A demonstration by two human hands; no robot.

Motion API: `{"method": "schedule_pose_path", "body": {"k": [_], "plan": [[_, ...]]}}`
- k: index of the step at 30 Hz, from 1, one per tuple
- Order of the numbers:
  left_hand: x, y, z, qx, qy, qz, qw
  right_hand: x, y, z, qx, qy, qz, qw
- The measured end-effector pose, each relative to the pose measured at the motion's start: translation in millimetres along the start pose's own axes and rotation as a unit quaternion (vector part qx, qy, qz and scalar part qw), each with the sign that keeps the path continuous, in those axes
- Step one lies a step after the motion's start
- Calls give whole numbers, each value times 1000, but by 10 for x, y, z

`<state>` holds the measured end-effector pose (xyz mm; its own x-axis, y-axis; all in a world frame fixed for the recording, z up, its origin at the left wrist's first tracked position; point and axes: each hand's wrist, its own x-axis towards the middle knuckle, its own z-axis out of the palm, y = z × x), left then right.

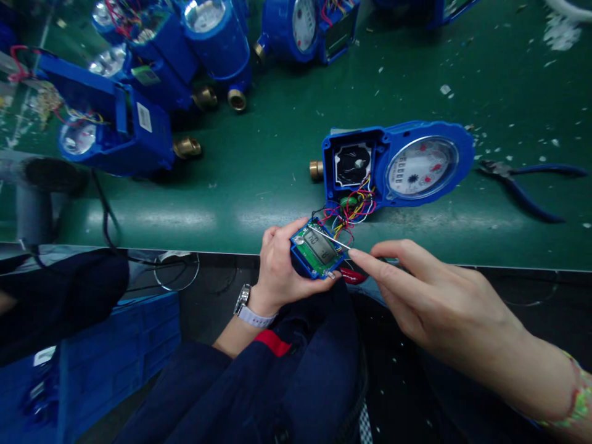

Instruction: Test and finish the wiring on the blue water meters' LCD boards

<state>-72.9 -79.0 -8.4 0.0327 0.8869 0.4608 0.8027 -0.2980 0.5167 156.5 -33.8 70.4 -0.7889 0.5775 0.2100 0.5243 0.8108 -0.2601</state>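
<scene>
My left hand (277, 265) is closed around the edges of a small display module (319, 246), a green circuit board with a grey LCD in a blue frame. Held in my right hand (425, 296) is a thin metal tool (335, 239), its tip over the board's upper left part; its kind I cannot make out. Coloured wires (354, 209) run from the module to a blue water meter (383, 163). The meter lies on the bench with its square compartment uncovered and its round dial facing up. Something red (354, 276) shows beneath the module, mostly hidden.
Pliers with blue handles (522, 179) lie spread at the right of the green bench (259, 185). Several more blue meters (139, 132) stand at the back left. A grey heat-gun-like tool (34, 197) and its cable sit at the left edge. Below is a blue crate (120, 357).
</scene>
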Motion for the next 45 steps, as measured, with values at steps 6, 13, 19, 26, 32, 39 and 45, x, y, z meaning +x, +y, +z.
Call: {"method": "schedule_pose_path", "body": {"k": [6, 13, 19, 26, 32, 39, 45], "plan": [[-26, -27, 35, -44, -3, -47, 998, 48, -26, 35, 49, 9, 46, 998], [-23, -51, 55, -71, -30, -66, 995, 58, -51, 36, 77, 4, 77, 994], [34, -27, 52, -31, -32, -6, 999, 43, -5, -64, -12, -36, 44, 998], [47, 15, 55, -1, -47, -17, 999, 107, -36, -135, -101, -50, 9, 994], [32, 48, 54, 13, -56, -39, 998, 160, -68, -142, -115, -50, -12, 992], [14, 64, 36, 5, -37, -45, 998, 224, -107, -161, -103, -42, -17, 994], [5, 53, 56, 23, -38, -49, 998, 261, -123, -149, -106, -41, -13, 993]]}}
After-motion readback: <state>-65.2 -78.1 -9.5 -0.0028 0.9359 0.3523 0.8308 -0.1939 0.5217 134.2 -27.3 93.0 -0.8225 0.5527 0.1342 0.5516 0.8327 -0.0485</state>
